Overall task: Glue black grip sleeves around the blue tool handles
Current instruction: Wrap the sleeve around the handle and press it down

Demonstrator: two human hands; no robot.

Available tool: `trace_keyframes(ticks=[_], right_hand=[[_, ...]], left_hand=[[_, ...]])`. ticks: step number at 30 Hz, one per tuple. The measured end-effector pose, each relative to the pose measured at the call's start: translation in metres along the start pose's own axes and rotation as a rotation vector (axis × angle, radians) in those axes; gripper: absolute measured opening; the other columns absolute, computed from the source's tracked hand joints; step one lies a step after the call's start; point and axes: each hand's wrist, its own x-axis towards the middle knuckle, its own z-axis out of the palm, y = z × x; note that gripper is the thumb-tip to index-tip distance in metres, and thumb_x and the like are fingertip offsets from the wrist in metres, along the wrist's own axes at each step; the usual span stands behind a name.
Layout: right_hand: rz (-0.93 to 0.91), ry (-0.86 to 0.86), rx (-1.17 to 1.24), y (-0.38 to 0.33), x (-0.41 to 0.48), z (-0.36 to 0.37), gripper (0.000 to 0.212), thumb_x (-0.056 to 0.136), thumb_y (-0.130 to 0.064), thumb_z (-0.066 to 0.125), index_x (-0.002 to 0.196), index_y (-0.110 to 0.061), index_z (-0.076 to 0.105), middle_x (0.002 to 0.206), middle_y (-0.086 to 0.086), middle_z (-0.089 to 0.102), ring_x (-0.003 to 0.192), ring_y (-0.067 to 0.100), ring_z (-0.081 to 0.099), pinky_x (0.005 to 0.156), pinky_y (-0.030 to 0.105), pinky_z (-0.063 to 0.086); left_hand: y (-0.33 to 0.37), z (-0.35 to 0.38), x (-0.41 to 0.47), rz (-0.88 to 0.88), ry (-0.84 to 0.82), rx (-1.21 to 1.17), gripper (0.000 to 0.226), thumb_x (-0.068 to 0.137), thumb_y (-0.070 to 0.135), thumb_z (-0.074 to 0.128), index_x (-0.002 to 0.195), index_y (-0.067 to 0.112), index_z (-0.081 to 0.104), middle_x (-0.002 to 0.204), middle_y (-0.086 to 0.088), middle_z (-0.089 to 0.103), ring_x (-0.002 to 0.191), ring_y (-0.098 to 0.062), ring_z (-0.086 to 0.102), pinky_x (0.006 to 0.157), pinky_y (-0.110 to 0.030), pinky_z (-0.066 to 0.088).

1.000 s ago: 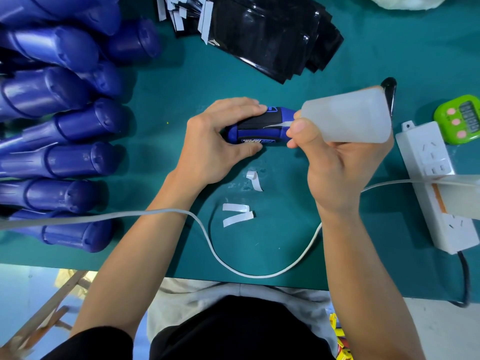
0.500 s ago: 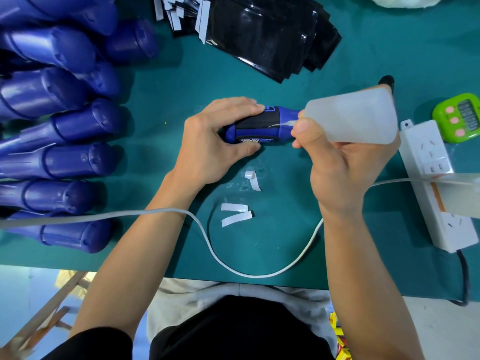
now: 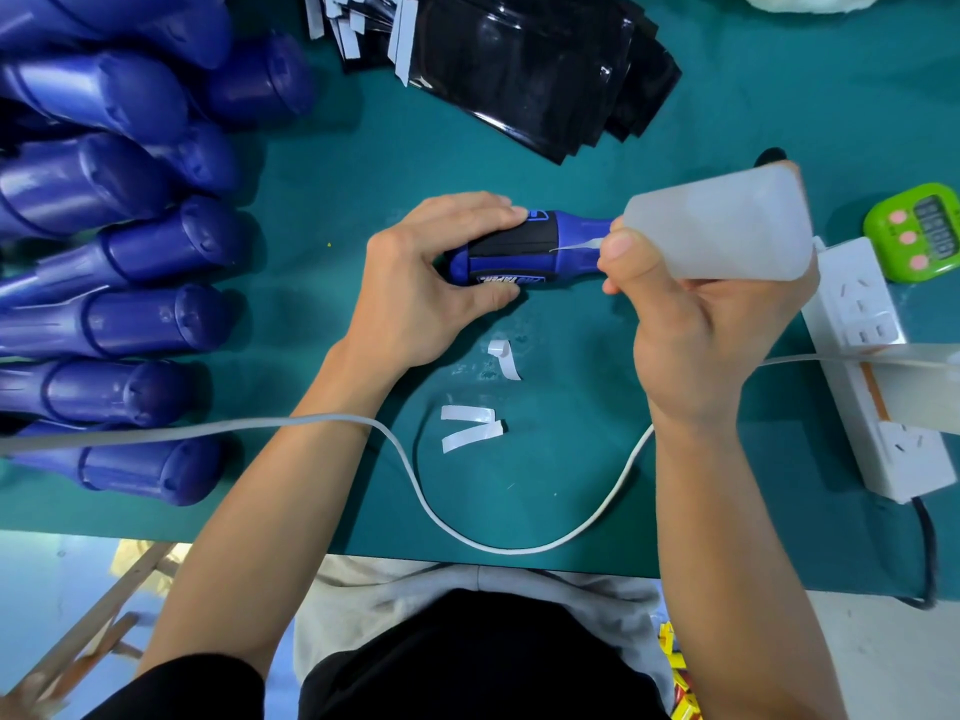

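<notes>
- Two hands work at the centre of the teal work mat (image 3: pixel 727 485).
- The left hand (image 3: pixel 415 283) grips the butt end of one blue tool handle (image 3: pixel 566 246), with the fingers curled over the top and the thumb along the near side.
- The handle lies crosswise on the mat, narrow end toward the right.
- A black grip sleeve (image 3: pixel 514 239) covers the handle's upper face. The left fingertips hide its left edge.
- The right hand (image 3: pixel 701 345) is wrapped round a translucent glue bottle (image 3: pixel 722 226), thumb pressed on its side.
- The bottle's thin nozzle (image 3: pixel 576 245) points left, its tip at the sleeve's right edge.
- The right thumb and the bottle hide the handle's narrow end.
- Many bare blue handles (image 3: pixel 130 252) lie piled at the left, well apart from the work.
- A fanned stack of black sleeves (image 3: pixel 519 70) lies at the far edge.
- Three white backing strips (image 3: pixel 470 426) lie near the handle, inside a loop of white cable (image 3: pixel 467 532).
- The cable crosses the left forearm and passes behind the right wrist.
- A white power strip (image 3: pixel 872 366) lies at the right, with a green timer (image 3: pixel 919 231) beyond it.
</notes>
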Motion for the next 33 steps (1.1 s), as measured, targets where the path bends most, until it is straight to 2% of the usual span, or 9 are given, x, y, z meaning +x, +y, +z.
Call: trace_keyframes(ticks=[4, 10, 17, 19, 24, 33], right_hand=[[-0.007, 0.018, -0.003, 0.0, 0.0, -0.002, 0.033, 0.092, -0.019, 0.078, 0.082, 0.011, 0.069, 0.081, 0.028, 0.067, 0.072, 0.045, 0.066, 0.069, 0.053, 0.054], [-0.036, 0.02, 0.052, -0.001, -0.001, -0.002, 0.026, 0.09, -0.018, 0.078, 0.079, 0.005, 0.072, 0.078, 0.025, 0.067, 0.072, 0.048, 0.064, 0.069, 0.059, 0.049], [-0.039, -0.05, 0.03, -0.005, -0.011, 0.013, 0.031, 0.092, -0.019, 0.077, 0.082, 0.01, 0.071, 0.078, 0.027, 0.067, 0.073, 0.043, 0.067, 0.074, 0.042, 0.053], [-0.038, -0.053, 0.033, -0.005, -0.012, 0.014, 0.031, 0.092, -0.019, 0.077, 0.081, 0.009, 0.07, 0.078, 0.027, 0.067, 0.074, 0.043, 0.067, 0.075, 0.042, 0.053], [0.004, -0.063, 0.051, -0.003, -0.012, 0.016, 0.032, 0.093, -0.022, 0.077, 0.085, 0.008, 0.071, 0.082, 0.029, 0.067, 0.076, 0.045, 0.067, 0.074, 0.051, 0.054], [-0.018, -0.077, 0.026, -0.006, -0.012, 0.017, 0.026, 0.092, -0.017, 0.076, 0.085, 0.007, 0.072, 0.08, 0.026, 0.068, 0.076, 0.041, 0.068, 0.078, 0.039, 0.053]], left_hand=[[-0.001, 0.0, 0.0, 0.002, 0.004, 0.004, 0.059, 0.07, 0.006, 0.094, 0.124, 0.016, 0.075, 0.126, 0.002, 0.07, 0.123, -0.015, 0.065, 0.107, -0.029, 0.048], [0.0, 0.0, 0.0, 0.001, -0.003, 0.007, 0.058, 0.07, 0.007, 0.094, 0.124, 0.016, 0.075, 0.127, 0.0, 0.07, 0.123, -0.016, 0.065, 0.107, -0.036, 0.051], [0.0, 0.0, -0.001, 0.003, -0.002, 0.019, 0.06, 0.069, 0.005, 0.094, 0.124, 0.016, 0.075, 0.127, 0.0, 0.07, 0.123, -0.016, 0.065, 0.106, -0.03, 0.049], [0.0, 0.0, 0.0, 0.007, 0.0, 0.017, 0.06, 0.069, 0.005, 0.094, 0.124, 0.016, 0.075, 0.127, 0.001, 0.07, 0.123, -0.016, 0.065, 0.106, -0.029, 0.049], [0.0, 0.0, 0.0, 0.008, -0.002, 0.013, 0.06, 0.069, 0.004, 0.094, 0.124, 0.015, 0.075, 0.127, -0.001, 0.07, 0.123, -0.016, 0.064, 0.106, -0.03, 0.049], [0.0, 0.0, 0.0, 0.004, -0.003, 0.009, 0.06, 0.069, 0.003, 0.094, 0.124, 0.014, 0.075, 0.127, 0.0, 0.07, 0.122, -0.016, 0.064, 0.106, -0.028, 0.048]])
